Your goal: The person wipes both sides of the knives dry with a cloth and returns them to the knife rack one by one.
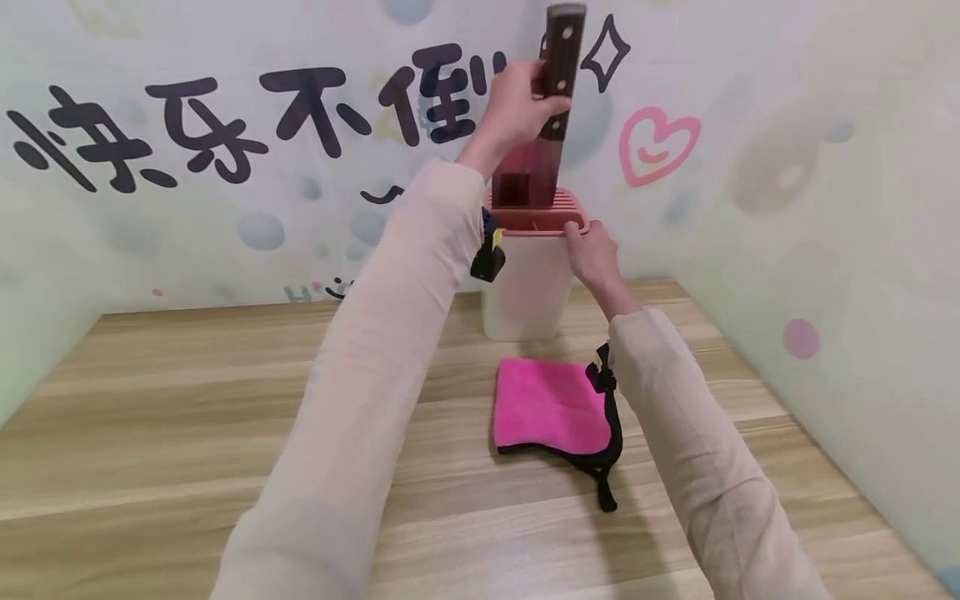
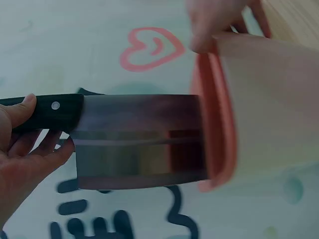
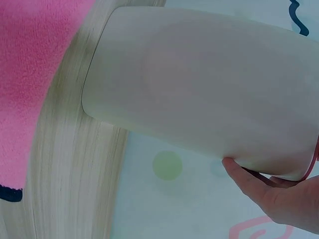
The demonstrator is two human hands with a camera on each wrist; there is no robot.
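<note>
My left hand (image 1: 517, 108) holds a cleaver (image 2: 139, 142) upright by its dark riveted handle (image 1: 564, 50), thumb on one side and fingers on the other. The broad blade points down, its end meeting the pink slotted top of a white knife holder (image 1: 525, 287). How far the blade sits in a slot, I cannot tell. A dark sliver (image 2: 89, 92) shows behind the cleaver; its kind is unclear. At the holder's right upper edge, my right hand (image 1: 596, 254) grips the pink rim (image 1: 532, 233), with fingers along the outer wall (image 3: 199, 89) in the right wrist view.
A folded pink cloth (image 1: 551, 408) with a black edge and a short black strap lies on the wooden table (image 1: 225, 417), in front of the holder. Behind stands a printed wall (image 1: 300, 208), and another wall (image 1: 825, 208) runs along the right side.
</note>
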